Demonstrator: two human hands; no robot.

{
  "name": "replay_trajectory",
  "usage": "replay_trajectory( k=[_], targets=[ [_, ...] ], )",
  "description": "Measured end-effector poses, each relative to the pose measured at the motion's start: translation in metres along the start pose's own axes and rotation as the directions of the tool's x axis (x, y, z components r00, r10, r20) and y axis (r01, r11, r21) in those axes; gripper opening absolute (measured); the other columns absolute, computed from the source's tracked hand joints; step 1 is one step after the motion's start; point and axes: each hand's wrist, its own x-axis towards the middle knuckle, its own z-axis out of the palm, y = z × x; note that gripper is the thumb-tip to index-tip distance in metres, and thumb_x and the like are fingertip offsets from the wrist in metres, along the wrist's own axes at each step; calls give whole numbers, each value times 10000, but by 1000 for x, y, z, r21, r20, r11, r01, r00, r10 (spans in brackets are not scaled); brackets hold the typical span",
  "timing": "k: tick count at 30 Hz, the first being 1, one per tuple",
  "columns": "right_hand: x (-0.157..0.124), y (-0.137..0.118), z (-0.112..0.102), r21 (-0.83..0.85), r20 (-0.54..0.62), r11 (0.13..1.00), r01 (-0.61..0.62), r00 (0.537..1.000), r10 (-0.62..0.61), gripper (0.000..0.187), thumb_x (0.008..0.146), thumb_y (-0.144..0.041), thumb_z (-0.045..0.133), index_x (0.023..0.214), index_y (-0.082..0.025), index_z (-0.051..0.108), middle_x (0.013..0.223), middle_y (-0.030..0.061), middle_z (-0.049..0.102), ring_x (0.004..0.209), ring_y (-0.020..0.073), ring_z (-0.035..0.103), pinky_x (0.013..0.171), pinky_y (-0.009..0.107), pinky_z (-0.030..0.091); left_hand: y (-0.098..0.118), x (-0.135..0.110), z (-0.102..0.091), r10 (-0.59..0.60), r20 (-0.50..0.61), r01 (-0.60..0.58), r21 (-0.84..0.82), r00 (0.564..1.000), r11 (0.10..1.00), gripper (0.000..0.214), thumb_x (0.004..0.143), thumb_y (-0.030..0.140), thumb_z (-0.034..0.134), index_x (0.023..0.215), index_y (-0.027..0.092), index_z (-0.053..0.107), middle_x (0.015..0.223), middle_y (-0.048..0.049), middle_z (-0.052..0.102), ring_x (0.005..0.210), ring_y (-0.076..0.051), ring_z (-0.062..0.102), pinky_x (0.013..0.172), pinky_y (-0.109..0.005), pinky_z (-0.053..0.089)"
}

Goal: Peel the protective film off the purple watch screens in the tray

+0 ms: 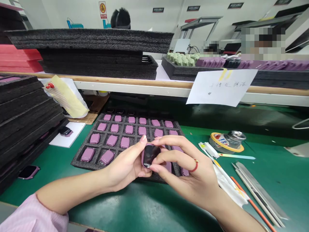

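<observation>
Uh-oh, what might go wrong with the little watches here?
The held smartwatch might slip, since both the left hand and the right hand are bare; it could bump the purple watch cases in the foam tray. Fingers near its glossy screen may smudge it. The loose smartwatch near the left forearm could get nudged.

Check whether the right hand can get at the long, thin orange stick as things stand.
Probably yes: the orange stick lies beside the wrist of the right hand, its visible length uncovered. But that hand is busy at the purple, rectangular, black-screened watch, which the left hand holds.
</observation>
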Motion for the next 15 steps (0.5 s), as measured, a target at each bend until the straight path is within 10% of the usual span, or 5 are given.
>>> replay_trajectory(
  k=[9, 15],
  targets=[
    [3, 6, -8, 340, -330, 925, -170, 899, 286, 120, 1002, -216, 675, 885, -234, 656, 909, 14, 694, 719, 138, 647, 709, 255, 568, 3, -5, 5, -14, 90, 10, 45, 996, 999, 528, 917, 635, 639, 1037, 133, 749, 876, -98, 641, 573, -65, 420, 507, -169, 294],
    [3, -2, -17, 21, 47, 999, -23, 999, 22, 240, 895, -395, 815, 999, -220, 688, 1242, 99, 635, 1200, 273, 596, 1034, 408, 518, 2, -6, 5, -5, 96, 4, 11, 995, 1000, 526, 905, 649, 646, 966, 137, 751, 766, -50, 584, 583, -76, 427, 513, -171, 311]
  ],
)
